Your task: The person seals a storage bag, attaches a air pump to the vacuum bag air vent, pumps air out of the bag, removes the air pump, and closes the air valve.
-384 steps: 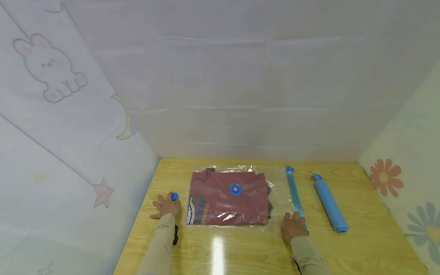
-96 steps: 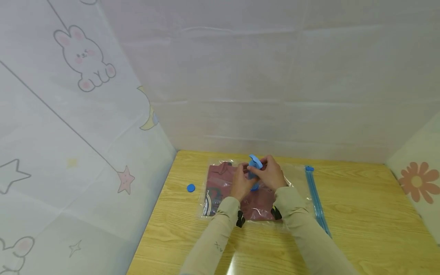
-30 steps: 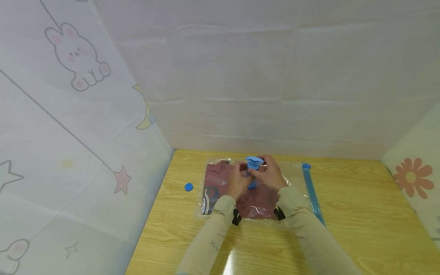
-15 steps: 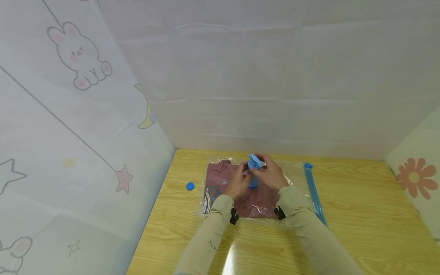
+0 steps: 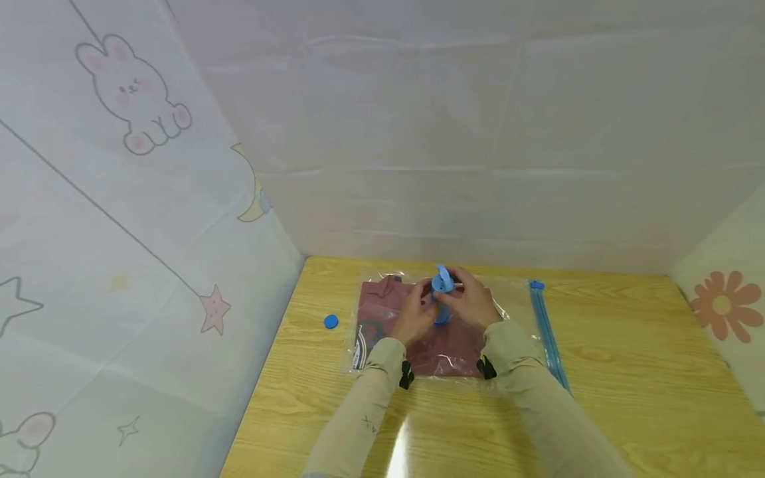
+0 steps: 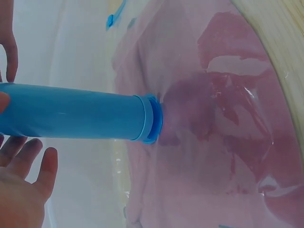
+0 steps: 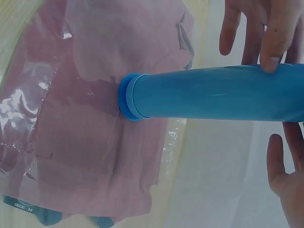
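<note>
While all views show pump (image 7: 204, 95), head adds disc (image 5: 331, 322).

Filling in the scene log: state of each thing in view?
Pump: upright, standing on the valve.
Valve: uncapped, under the pump.
Cap: off, lying on the table.
Bag: lying flat on the table.
Shirt: folded, inside the bag.
Zipper: slider at far end; sealed or not, can't tell.
Left grip: holding the pump.
Right grip: holding the pump.

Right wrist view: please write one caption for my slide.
Left hand and right hand hold a blue pump to the round valve of a clear bag holding a reddish garment.
</note>
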The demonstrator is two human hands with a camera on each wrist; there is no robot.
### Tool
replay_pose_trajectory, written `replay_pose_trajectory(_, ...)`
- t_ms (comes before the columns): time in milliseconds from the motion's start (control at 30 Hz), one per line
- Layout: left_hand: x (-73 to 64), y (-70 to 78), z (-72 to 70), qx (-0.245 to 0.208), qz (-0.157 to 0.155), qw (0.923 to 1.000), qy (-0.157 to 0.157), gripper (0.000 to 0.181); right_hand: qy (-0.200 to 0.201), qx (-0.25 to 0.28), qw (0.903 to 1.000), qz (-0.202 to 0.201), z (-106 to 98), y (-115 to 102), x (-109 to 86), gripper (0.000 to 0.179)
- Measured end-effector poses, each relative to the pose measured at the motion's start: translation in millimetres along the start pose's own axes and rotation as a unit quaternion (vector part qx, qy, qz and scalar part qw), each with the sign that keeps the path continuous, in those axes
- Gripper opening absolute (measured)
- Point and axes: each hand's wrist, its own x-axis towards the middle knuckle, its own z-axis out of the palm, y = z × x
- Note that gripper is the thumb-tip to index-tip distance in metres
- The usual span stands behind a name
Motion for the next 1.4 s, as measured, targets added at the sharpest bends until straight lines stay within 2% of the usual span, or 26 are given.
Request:
replay_pose_trajectory(167, 0.5, 4.0, 0.8, 0.006, -0.009, 0.9999, 0.006, 0.05, 0.022, -0.041, 0.9989, 0.002, 4, 1, 3.7, 0.05)
replay_pose_trajectory(267, 0.3, 5.4, 0.9, 0.014, -0.016, 0.9997, 0.012, 0.051, 0.032, -0.055, 0.9978, 0.02, 7, -1, 6.3, 0.047)
replay_pose_trajectory(500, -0.9, 8.1, 1.9, 0.027, -0.022, 0.9993, 0.015, 0.054, 0.043, -0.057, 0.9949, 0.071, 9, -8, 8.9, 0.064)
replay_pose_trajectory(567, -0.3, 8.2, 3.3, 0.028, -0.025, 0.999, 0.023, 0.055, 0.047, -0.058, 0.994, 0.079, 9, -8, 9.1, 0.066)
replay_pose_trajectory(700, 0.5, 9.3, 7.0, 0.003, -0.049, 0.9974, 0.053, 0.054, 0.051, -0.071, 0.993, 0.08, 10, -8, 10.0, 0.068)
replay_pose_trajectory(833, 0.9, 11.4, 9.9, -0.016, -0.065, 0.9939, 0.088, 0.052, 0.054, -0.076, 0.9934, 0.067, 10, -6, 9.7, 0.069)
replay_pose_trajectory(933, 1.3, 12.0, 10.8, -0.018, -0.066, 0.9929, 0.098, 0.049, 0.05, -0.078, 0.9941, 0.057, 9, -5, 8.1, 0.067)
replay_pose_trajectory(1067, 1.3, 11.7, 9.7, -0.027, -0.061, 0.9938, 0.089, 0.042, 0.044, -0.078, 0.9948, 0.048, 5, -3, 4.8, 0.063)
replay_pose_trajectory(1400, 0.8, 7.0, 4.5, 0.017, 0.006, 0.9993, 0.034, 0.046, 0.036, -0.005, 0.9993, 0.008, -2, 1, -1.1, 0.059)
